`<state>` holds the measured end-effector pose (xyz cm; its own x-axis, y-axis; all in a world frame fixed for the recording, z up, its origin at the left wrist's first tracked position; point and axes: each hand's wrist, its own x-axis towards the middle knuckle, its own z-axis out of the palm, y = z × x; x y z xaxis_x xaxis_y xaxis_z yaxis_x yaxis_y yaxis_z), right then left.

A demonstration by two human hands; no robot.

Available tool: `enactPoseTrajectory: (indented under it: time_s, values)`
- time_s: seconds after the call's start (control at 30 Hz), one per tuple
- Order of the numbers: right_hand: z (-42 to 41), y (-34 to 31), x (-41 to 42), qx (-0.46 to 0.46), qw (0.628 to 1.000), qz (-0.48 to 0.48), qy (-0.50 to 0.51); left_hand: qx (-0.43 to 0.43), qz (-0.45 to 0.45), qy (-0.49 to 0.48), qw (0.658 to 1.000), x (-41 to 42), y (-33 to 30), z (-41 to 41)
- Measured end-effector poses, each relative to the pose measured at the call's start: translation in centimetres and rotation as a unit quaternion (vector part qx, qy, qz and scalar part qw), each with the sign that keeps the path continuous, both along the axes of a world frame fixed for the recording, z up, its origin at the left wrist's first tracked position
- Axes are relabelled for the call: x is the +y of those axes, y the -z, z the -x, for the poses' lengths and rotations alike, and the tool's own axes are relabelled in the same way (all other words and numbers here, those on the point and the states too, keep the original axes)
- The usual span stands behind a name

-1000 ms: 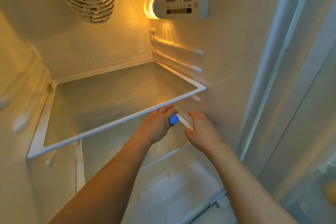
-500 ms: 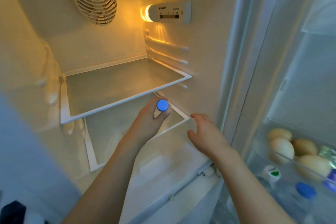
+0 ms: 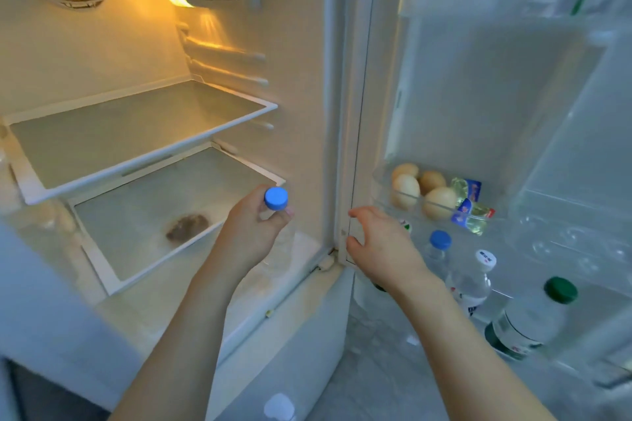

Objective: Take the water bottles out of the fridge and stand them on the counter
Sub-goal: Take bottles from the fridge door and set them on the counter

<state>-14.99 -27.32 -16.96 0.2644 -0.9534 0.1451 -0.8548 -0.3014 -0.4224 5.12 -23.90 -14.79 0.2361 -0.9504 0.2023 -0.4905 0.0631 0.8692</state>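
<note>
Out from under the glass shelf now, where a second ago sat tucked at its front edge: left hand wrapped around the neck of a clear water bottle, blue cap poking above the fingers, body hanging at the fridge's front lip beside the lower shelf. Right hand swung across past the door seal, fingers spread and holding nothing, just short of the door rack. Newly in view there: eggs in the upper tray, beneath them more bottles, blue-capped, white-capped, green-capped, standing close together. Open air between the hands; both shelves bare apart from a dark smear on the lower one.
</note>
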Motion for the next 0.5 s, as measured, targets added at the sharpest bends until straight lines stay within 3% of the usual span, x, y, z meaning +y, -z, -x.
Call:
enactPoseTrajectory:
  time_s: [0.13,0.27,0.5]
  values:
    - [2.3,0.8,0.6,0.034,0.999,0.021,0.037,0.005,-0.027,0.045,0.999,0.4,1.5,2.2]
    - [3.6,1.0,0.4,0.019,0.999,-0.025,0.038,0.011,-0.041,0.068,0.997,0.6,2.2,4.3]
    - [4.2,2.5,-1.4,-0.09,0.988,-0.09,0.085,0.024,-0.045,0.081,0.995,0.4,3.1,6.5]
